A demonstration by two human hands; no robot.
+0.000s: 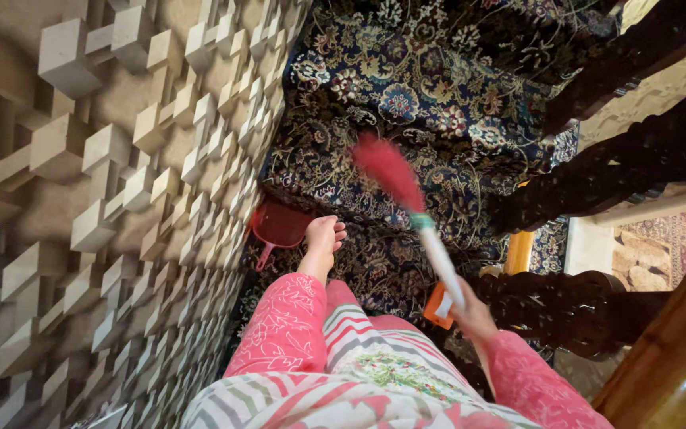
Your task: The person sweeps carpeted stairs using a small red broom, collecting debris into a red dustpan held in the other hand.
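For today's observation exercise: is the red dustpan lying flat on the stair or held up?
Lying flat: the red dustpan rests on the carpeted stair; no hand holds it.

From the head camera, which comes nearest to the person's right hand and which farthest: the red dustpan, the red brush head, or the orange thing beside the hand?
Measured from the right hand:
1. Orange thing: right beside the hand, on its left in the picture.
2. Red brush head: at the far end of the white handle that the hand holds, up over the carpeted step.
3. Red dustpan: far left, by the blocky wall, near the bare foot.

Right hand [472, 311] grips red-bristled brush [406, 205] over patterned carpet [414, 95].
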